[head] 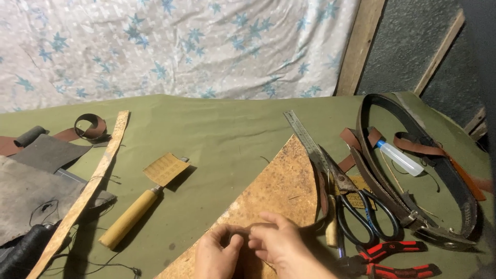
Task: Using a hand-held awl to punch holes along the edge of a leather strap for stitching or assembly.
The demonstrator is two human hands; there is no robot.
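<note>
My left hand [217, 256] and my right hand [281, 248] meet at the bottom centre, over the near part of a rusty brown board [279, 186]. Their fingertips pinch a thin dark strap [243, 227] between them; it curves off to the right toward the tools. How much of the strap lies under the hands is hidden.
Right of the board lie a steel ruler [305, 139], black-handled scissors [361, 206], red-handled pliers [392, 258], a dark belt loop [413, 155] and a small white bottle [400, 157]. At left are a wooden-handled tool [132, 214], a long wooden strip [88, 191] and leather scraps [31, 181].
</note>
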